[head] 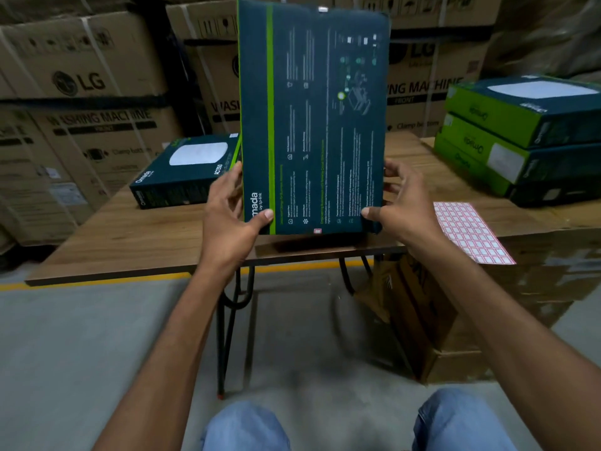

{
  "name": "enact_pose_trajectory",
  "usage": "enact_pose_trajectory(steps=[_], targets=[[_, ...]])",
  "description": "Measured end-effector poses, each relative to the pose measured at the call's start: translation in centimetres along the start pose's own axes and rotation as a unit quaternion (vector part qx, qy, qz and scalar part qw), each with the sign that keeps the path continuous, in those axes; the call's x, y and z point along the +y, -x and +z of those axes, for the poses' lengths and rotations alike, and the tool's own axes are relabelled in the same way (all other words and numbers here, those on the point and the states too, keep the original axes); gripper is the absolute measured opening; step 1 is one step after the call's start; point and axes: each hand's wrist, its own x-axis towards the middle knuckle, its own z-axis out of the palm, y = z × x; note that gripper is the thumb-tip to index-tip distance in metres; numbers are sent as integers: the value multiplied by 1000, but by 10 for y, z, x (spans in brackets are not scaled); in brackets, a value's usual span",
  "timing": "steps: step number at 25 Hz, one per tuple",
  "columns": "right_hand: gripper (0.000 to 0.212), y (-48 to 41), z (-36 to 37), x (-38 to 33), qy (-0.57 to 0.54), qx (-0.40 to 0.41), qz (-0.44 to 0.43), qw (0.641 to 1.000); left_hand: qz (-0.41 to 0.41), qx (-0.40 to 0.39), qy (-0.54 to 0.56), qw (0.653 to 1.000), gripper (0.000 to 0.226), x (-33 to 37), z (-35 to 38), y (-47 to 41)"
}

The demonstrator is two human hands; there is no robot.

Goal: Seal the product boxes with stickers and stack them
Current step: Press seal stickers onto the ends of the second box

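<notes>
LG cartons [81, 81] behind; hands [227, 219] [401, 206] hold Omada box [312, 125].

LG on cartons [81, 83], Omada on boxes [182, 172]

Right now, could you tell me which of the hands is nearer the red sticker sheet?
Right. The right hand holds the box just left of the sticker sheet; the left hand holds its far side.

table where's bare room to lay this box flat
Bare wood on the table, near-left corner, in front of the flat box; also a strip between the held box and the stack. The right is crowded: stack and sticker sheet.
</notes>
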Motion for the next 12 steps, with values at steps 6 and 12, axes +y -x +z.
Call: enact_pose_trajectory(steps=[6, 12], targets=[[90, 8, 5, 9, 23, -10, -54, 998, 1, -17, -18, 1000, 87, -21, -4, 9], [81, 26, 3, 7, 23, 12, -67, 997, -7, 12, -9, 1000, 66, -4, -5, 15]])
